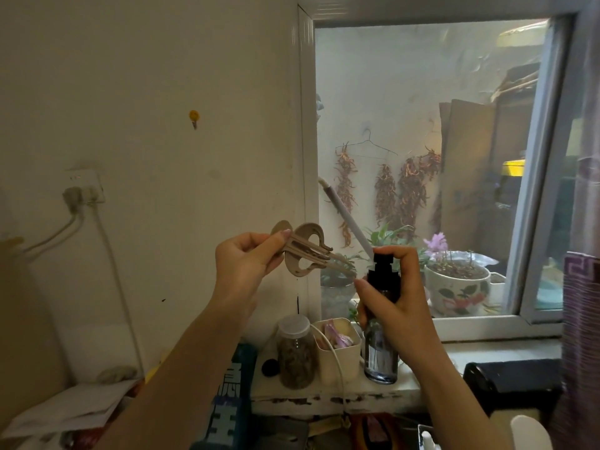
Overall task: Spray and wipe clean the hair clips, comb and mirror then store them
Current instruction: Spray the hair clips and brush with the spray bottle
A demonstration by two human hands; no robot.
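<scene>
My left hand [248, 258] holds a tan hair clip [303, 251] up in front of the wall, pinched at its left end, its teeth pointing right. My right hand [394, 298] grips a dark spray bottle [383, 316] upright, with the index finger curled over the black nozzle top, which faces the clip. Clip and nozzle are a short gap apart. No comb or mirror shows in the head view.
On the windowsill [487, 352] stand a lidded glass jar [296, 350], a cream box [337, 355] with small items, and potted plants [457, 287]. A wall socket [85, 186] with cables is at left. Papers [74, 407] and a black box [513, 380] lie below.
</scene>
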